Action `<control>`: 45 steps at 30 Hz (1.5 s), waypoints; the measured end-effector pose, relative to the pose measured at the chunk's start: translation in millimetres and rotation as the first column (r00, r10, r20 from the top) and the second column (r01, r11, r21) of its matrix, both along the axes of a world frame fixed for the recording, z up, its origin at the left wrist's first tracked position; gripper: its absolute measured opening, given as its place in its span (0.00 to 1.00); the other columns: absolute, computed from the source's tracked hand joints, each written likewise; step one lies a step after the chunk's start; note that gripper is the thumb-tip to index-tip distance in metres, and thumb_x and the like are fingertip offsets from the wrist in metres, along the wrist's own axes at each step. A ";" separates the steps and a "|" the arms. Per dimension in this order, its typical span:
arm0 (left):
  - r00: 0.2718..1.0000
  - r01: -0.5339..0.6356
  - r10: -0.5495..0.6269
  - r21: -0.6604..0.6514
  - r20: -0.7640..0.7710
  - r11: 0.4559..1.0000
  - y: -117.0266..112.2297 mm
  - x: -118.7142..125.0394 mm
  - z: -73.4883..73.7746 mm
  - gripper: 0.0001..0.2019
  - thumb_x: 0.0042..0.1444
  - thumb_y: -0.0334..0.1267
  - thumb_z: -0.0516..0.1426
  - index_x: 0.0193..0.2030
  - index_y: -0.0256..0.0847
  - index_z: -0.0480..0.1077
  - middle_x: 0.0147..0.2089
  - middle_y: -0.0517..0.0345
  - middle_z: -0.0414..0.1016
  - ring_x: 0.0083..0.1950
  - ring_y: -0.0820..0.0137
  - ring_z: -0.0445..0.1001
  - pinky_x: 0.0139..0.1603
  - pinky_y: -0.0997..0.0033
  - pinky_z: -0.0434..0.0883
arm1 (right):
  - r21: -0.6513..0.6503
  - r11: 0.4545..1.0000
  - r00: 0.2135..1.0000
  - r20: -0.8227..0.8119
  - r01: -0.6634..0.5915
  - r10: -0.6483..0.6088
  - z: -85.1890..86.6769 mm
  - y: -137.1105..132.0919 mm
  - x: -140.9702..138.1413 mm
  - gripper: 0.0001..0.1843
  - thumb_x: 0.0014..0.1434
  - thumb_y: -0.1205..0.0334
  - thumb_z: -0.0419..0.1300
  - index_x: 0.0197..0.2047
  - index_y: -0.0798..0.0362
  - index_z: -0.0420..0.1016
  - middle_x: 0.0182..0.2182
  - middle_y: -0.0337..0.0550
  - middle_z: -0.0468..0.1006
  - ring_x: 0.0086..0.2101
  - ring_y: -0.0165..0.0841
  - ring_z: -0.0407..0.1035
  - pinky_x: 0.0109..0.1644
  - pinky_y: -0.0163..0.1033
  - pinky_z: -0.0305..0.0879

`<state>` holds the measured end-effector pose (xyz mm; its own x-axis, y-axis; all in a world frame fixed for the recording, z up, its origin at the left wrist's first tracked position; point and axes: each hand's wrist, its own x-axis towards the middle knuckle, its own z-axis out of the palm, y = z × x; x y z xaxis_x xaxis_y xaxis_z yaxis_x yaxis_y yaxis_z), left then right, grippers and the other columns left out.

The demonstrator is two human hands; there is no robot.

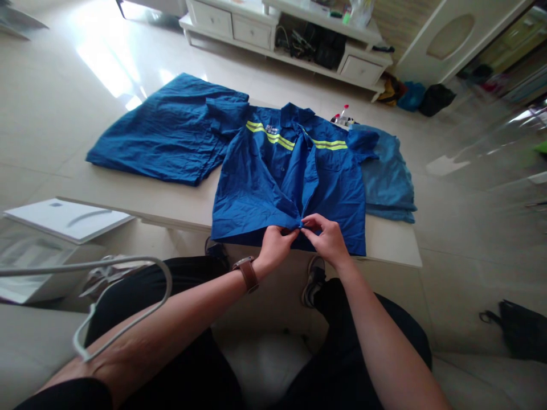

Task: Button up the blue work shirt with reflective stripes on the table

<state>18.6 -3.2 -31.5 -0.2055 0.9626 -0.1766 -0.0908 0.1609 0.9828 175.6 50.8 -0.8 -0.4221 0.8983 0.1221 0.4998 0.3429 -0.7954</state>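
A blue work shirt (273, 176) with yellow reflective stripes lies face up on a low cream table (162, 199), its front open. My left hand (276, 245), with a brown watch on the wrist, pinches the left front panel at the bottom hem. My right hand (327, 236) pinches the right front edge at the same spot. Both hands meet at the near edge of the table, fingers closed on the fabric.
A second blue garment (166, 131) lies spread at the table's left, and a paler blue folded one (387, 176) at the right. A white hanger (123, 307) rests by my left arm. A white TV cabinet (282, 34) stands beyond, and a black bag (519, 330) lies on the floor at the right.
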 end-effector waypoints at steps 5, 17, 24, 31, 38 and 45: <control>1.000 0.016 -0.016 0.023 0.009 1.000 -1.5 0.2 3.3 0.11 0.55 0.41 0.63 0.34 0.33 0.81 0.33 0.53 0.82 0.33 0.69 0.72 0.37 0.71 0.66 | 0.070 0.998 0.998 0.059 0.003 -0.007 0.5 -1.1 -1.6 0.08 0.58 0.63 0.63 0.41 0.49 0.81 0.33 0.42 0.84 0.34 0.37 0.78 0.40 0.39 0.71; 0.941 0.040 0.015 -0.155 0.337 0.987 9.0 0.9 8.6 0.08 0.44 0.34 0.61 0.32 0.36 0.79 0.34 0.54 0.82 0.35 0.67 0.77 0.46 0.64 0.76 | 0.011 0.990 0.990 -0.001 0.138 -0.138 2.2 -1.9 -2.7 0.09 0.57 0.59 0.66 0.41 0.49 0.80 0.32 0.41 0.82 0.33 0.36 0.77 0.37 0.39 0.71; 0.997 0.044 -0.039 -0.079 0.070 0.996 9.8 -8.4 -0.1 0.10 0.43 0.42 0.65 0.31 0.38 0.80 0.37 0.49 0.85 0.40 0.59 0.80 0.49 0.60 0.75 | -0.049 0.991 0.992 -0.011 0.125 -0.126 -4.1 -1.5 -7.3 0.06 0.59 0.58 0.64 0.41 0.47 0.77 0.34 0.39 0.83 0.35 0.36 0.78 0.41 0.40 0.73; 0.999 0.010 -0.012 0.042 0.046 0.999 10.6 -4.0 4.8 0.10 0.47 0.41 0.62 0.32 0.38 0.79 0.36 0.53 0.84 0.39 0.64 0.76 0.46 0.65 0.73 | 0.068 0.997 0.999 0.018 -0.033 0.032 0.6 -6.5 -7.4 0.09 0.53 0.65 0.65 0.39 0.49 0.74 0.40 0.42 0.80 0.42 0.37 0.75 0.48 0.40 0.72; 0.999 0.039 -0.037 0.070 -0.020 0.997 9.5 -4.3 9.4 0.08 0.52 0.39 0.62 0.30 0.37 0.78 0.32 0.55 0.81 0.33 0.68 0.73 0.38 0.70 0.69 | 0.080 0.997 0.996 0.088 -0.013 0.006 -1.7 -5.0 -5.2 0.05 0.58 0.68 0.58 0.34 0.48 0.72 0.38 0.44 0.80 0.40 0.39 0.74 0.46 0.42 0.69; 0.999 0.025 -0.026 0.041 0.033 0.999 14.1 -1.0 10.1 0.07 0.55 0.39 0.63 0.33 0.37 0.79 0.32 0.54 0.81 0.32 0.67 0.76 0.36 0.70 0.70 | 0.021 0.983 0.983 -0.021 0.181 -0.181 -0.7 -7.2 -10.1 0.06 0.57 0.63 0.58 0.28 0.48 0.68 0.35 0.44 0.82 0.34 0.38 0.74 0.41 0.42 0.69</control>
<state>17.7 10.9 -21.4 -0.1752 0.9740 -0.1435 -0.1206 0.1234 0.9850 165.6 43.7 -1.5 -0.2503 0.9565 0.1497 0.5404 0.2663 -0.7981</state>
